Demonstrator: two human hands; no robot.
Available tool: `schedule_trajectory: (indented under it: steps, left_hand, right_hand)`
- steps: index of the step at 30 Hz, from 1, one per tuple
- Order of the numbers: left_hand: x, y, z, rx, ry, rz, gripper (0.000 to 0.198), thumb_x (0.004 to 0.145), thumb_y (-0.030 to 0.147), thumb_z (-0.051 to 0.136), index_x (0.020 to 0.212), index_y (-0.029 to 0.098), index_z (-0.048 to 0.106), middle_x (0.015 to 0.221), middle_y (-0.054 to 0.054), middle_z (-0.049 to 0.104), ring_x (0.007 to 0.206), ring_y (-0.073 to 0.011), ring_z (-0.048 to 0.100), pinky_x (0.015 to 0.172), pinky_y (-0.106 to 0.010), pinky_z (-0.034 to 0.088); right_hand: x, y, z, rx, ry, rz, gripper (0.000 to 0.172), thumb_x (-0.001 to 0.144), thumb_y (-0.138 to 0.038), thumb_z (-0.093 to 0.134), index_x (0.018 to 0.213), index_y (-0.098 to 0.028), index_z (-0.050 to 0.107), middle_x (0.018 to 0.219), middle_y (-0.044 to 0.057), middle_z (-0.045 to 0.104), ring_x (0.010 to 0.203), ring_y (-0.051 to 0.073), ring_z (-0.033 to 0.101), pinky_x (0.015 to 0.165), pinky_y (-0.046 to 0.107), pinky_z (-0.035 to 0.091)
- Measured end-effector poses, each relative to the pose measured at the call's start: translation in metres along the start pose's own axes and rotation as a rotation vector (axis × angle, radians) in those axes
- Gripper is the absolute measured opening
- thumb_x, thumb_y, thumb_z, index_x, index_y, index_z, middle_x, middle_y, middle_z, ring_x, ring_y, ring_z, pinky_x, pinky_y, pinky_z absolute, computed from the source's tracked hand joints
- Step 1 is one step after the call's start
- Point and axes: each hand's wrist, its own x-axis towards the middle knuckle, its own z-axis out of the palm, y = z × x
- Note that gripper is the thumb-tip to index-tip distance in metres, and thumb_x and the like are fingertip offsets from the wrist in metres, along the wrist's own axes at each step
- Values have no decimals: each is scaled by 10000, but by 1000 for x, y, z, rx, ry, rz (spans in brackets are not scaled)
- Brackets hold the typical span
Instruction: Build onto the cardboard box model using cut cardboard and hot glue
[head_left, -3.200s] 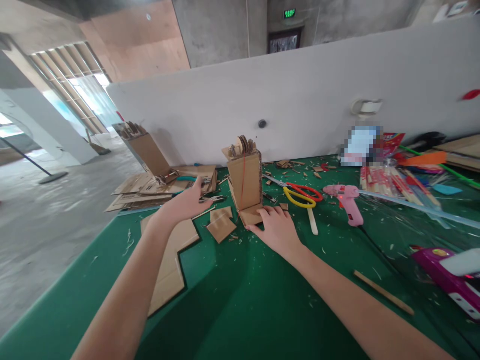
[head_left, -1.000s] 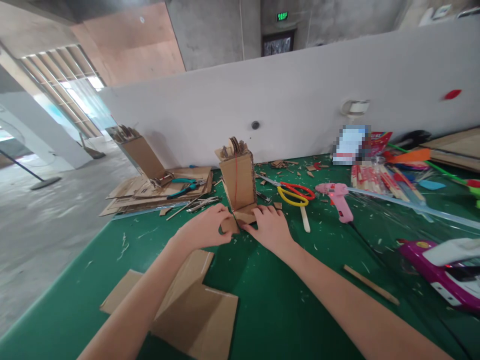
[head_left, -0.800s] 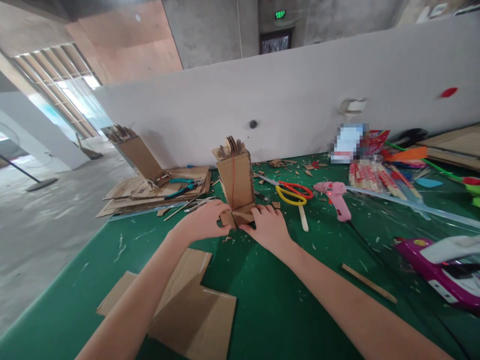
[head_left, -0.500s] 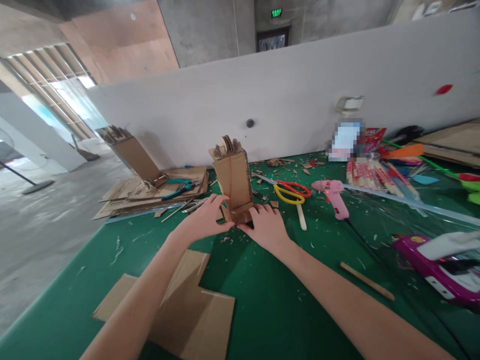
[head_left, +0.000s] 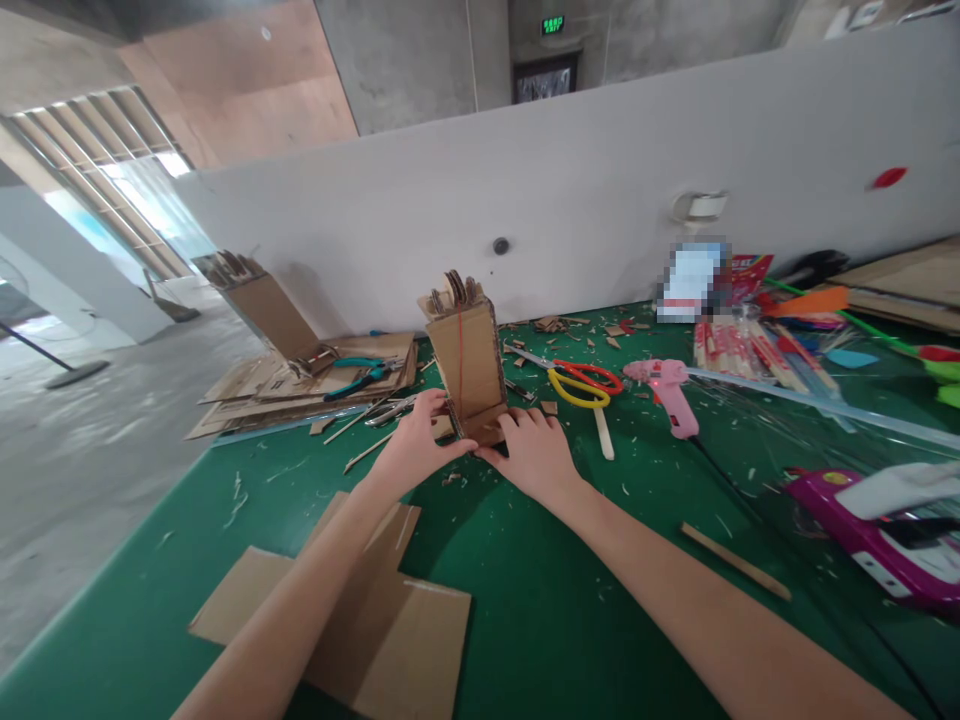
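A tall cardboard box model (head_left: 471, 360) with a red line down its front stands upright on the green table (head_left: 540, 600). Round cardboard pieces stick out of its top. My left hand (head_left: 418, 450) presses a small cardboard piece against the model's lower left side, fingers closed on it. My right hand (head_left: 531, 455) lies over the model's cardboard base at the right, fingers curled down on it.
Yellow-and-red scissors (head_left: 581, 382) and a pink glue gun (head_left: 664, 390) lie right of the model. Stacked cardboard with teal pliers (head_left: 360, 375) sits at the left, a large cardboard offcut (head_left: 390, 630) near me. Sticks, a purple tool (head_left: 862, 540) and scraps crowd the right; a white partition stands behind.
My left hand went from reaching toward the cardboard stack to the model's lower left side, bringing a small cardboard piece against it. The right hand stayed on the base.
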Motion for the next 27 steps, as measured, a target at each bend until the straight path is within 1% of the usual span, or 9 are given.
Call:
schedule_trajectory:
  steps: [6,9,15,18,21,24,26,27]
  left_hand:
    - [-2,4,3,-24,21,-16,579,688,433,716,1130,204,419,1148,-103,610,1098,-246,586,936,-407,488]
    - [-2,3,6,-69,47,-17,585,680,406,727,1135,189,430,1123,-108,612,1076,-244,593,901,-404,509]
    - [-2,-2,13,-112,96,27,581,675,400,735,1132,190,444,1120,-107,586,1028,-236,602,851,-399,527]
    - [-2,-4,12,-129,112,37,584,667,400,740,1131,191,453,1108,-103,584,1031,-241,594,850,-401,519]
    - [-3,-5,5,-144,154,63,600,651,387,753,1142,193,467,1129,-105,574,1045,-252,581,883,-419,493]
    - [-6,-5,-6,-315,155,81,615,628,328,779,1148,206,474,1163,-98,566,1054,-245,580,937,-423,460]
    - [-11,-1,-12,-516,136,47,613,594,276,803,1124,216,500,1179,-86,567,1058,-239,585,950,-404,455]
    - [-15,2,-15,-645,146,9,598,587,269,807,1108,220,517,1179,-78,571,1061,-243,588,941,-398,464]
  right_hand:
    - [-1,0,-2,3,-8,5,448,861,-584,465,982,-173,595,1052,128,645,971,285,551,770,394,389]
    - [-1,-1,-3,7,-10,2,447,867,-576,457,987,-168,596,1049,128,646,975,289,551,778,398,386]
    - [-1,-2,-3,8,-13,4,431,853,-560,496,991,-165,599,1047,120,649,981,291,550,787,400,389]
    - [0,-2,-3,9,-14,8,446,853,-571,488,1002,-166,597,1061,125,647,992,294,545,781,395,391]
    - [-1,-1,-2,7,-22,5,445,853,-573,485,997,-166,596,1066,130,645,992,293,545,774,390,391]
    - [-1,-1,-2,10,-23,2,435,845,-564,505,999,-167,594,1083,132,641,994,289,545,787,393,389]
    - [-1,-1,-2,17,-19,3,437,842,-564,511,1017,-172,592,1094,129,639,1005,292,542,797,397,388]
    - [-1,-2,-3,19,-20,7,438,842,-563,513,1025,-172,591,1096,128,639,1011,294,541,799,397,389]
